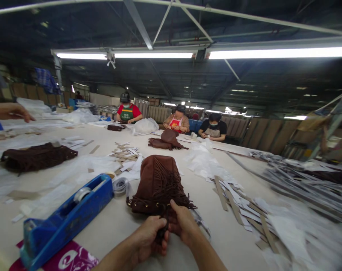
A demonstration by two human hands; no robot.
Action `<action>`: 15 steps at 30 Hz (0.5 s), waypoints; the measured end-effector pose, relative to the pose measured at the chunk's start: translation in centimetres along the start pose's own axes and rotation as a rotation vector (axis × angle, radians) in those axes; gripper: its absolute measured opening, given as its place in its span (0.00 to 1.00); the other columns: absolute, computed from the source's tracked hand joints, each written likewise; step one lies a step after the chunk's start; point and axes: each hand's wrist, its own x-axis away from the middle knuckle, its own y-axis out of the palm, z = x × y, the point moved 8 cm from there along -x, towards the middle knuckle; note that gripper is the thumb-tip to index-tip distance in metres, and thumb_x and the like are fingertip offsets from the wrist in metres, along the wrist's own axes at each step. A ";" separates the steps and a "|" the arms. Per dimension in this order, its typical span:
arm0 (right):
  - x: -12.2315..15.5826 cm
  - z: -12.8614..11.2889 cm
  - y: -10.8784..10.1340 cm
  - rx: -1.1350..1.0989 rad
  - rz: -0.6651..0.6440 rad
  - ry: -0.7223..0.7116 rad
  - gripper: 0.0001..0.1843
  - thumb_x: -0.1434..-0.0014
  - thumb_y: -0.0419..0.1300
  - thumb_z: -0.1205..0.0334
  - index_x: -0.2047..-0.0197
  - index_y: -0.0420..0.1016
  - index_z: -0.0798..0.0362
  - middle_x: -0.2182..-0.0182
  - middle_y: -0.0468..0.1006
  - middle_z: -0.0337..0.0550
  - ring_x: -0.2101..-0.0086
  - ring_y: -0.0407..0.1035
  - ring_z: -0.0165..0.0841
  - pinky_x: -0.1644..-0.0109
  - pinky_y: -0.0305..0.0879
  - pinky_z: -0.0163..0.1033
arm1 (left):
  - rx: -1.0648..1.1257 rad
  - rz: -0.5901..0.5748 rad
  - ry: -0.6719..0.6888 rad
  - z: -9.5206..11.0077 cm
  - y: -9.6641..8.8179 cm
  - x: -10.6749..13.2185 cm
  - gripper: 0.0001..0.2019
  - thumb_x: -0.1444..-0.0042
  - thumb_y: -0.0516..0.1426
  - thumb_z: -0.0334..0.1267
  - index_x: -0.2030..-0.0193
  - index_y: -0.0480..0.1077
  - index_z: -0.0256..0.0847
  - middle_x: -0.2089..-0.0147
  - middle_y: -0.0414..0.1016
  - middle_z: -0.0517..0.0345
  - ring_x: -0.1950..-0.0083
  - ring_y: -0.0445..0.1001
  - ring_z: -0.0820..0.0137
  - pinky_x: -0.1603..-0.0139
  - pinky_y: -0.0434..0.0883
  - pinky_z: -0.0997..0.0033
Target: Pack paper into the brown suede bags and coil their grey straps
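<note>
While L hand [150,239] and R hand [183,222] clench dark cords [161,229] at lower centre, the brown fringed suede bag [156,184] runs long-axis away, R hand nearer, fingers [173,206] curled tight.

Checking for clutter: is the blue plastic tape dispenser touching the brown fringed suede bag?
Apart: the head view shows a grey tape roll between the blue dispenser and brown bag.

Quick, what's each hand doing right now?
Left hand: closed, holding the brown fringed bag at its gathered end.
Right hand: closed, gripping the same bag.
</note>
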 end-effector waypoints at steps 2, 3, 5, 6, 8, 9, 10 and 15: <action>0.0 0.1 -0.1 0.114 -0.015 -0.006 0.18 0.40 0.55 0.52 0.75 0.69 0.55 0.82 0.71 0.38 0.83 0.64 0.26 0.78 0.62 0.31 | -0.003 0.002 0.001 -0.1 0.0 0.0 0.09 0.50 0.53 0.42 0.68 0.62 0.39 0.80 0.66 0.64 0.86 0.60 0.78 0.85 0.63 0.79; 0.1 -0.1 -0.2 0.204 -0.018 -0.026 0.19 0.42 0.58 0.52 0.77 0.68 0.55 0.84 0.69 0.36 0.84 0.62 0.25 0.80 0.60 0.30 | -0.006 -0.003 0.005 -0.1 0.1 0.0 0.08 0.50 0.52 0.41 0.68 0.62 0.39 0.80 0.66 0.64 0.86 0.60 0.78 0.85 0.63 0.79; 0.6 -0.8 -0.5 0.341 -0.009 -0.058 0.20 0.44 0.60 0.50 0.79 0.68 0.56 0.86 0.67 0.35 0.86 0.61 0.25 0.81 0.58 0.29 | -0.012 -0.010 0.013 -0.2 0.2 -0.1 0.07 0.49 0.51 0.40 0.68 0.62 0.39 0.80 0.66 0.64 0.86 0.59 0.78 0.86 0.63 0.78; 0.9 -1.0 -0.7 0.346 -0.005 -0.047 0.21 0.44 0.60 0.48 0.78 0.69 0.56 0.85 0.68 0.36 0.85 0.63 0.26 0.81 0.60 0.30 | -0.010 -0.005 0.016 -0.2 0.1 -0.1 0.07 0.50 0.52 0.40 0.68 0.62 0.39 0.80 0.66 0.64 0.86 0.59 0.78 0.86 0.63 0.78; 1.5 -0.6 -0.3 0.263 -0.063 0.042 0.24 0.42 0.55 0.43 0.74 0.71 0.57 0.83 0.71 0.38 0.83 0.68 0.28 0.78 0.66 0.32 | 0.008 0.006 0.019 -0.2 0.0 0.0 0.08 0.50 0.53 0.41 0.68 0.62 0.39 0.80 0.67 0.64 0.86 0.59 0.78 0.86 0.62 0.79; 1.8 0.0 0.3 0.211 -0.131 0.115 0.27 0.40 0.52 0.41 0.74 0.71 0.57 0.83 0.71 0.39 0.82 0.68 0.29 0.77 0.67 0.33 | 0.018 0.005 0.021 -0.2 0.0 0.1 0.08 0.51 0.53 0.41 0.68 0.62 0.39 0.80 0.67 0.64 0.86 0.59 0.78 0.86 0.62 0.79; 2.1 0.8 1.1 0.157 -0.204 0.194 0.30 0.39 0.48 0.39 0.76 0.70 0.57 0.85 0.70 0.39 0.83 0.68 0.28 0.77 0.67 0.33 | 0.027 -0.007 0.026 -0.2 0.1 0.2 0.08 0.51 0.53 0.41 0.68 0.63 0.39 0.81 0.66 0.64 0.86 0.59 0.78 0.87 0.61 0.79; 1.8 3.3 3.5 -0.034 -0.244 0.320 0.38 0.40 0.35 0.33 0.81 0.66 0.54 0.92 0.61 0.36 0.92 0.57 0.27 0.88 0.56 0.30 | 0.035 -0.048 0.050 0.0 0.7 0.9 0.09 0.54 0.53 0.42 0.69 0.61 0.40 0.82 0.65 0.66 0.87 0.56 0.80 0.88 0.59 0.80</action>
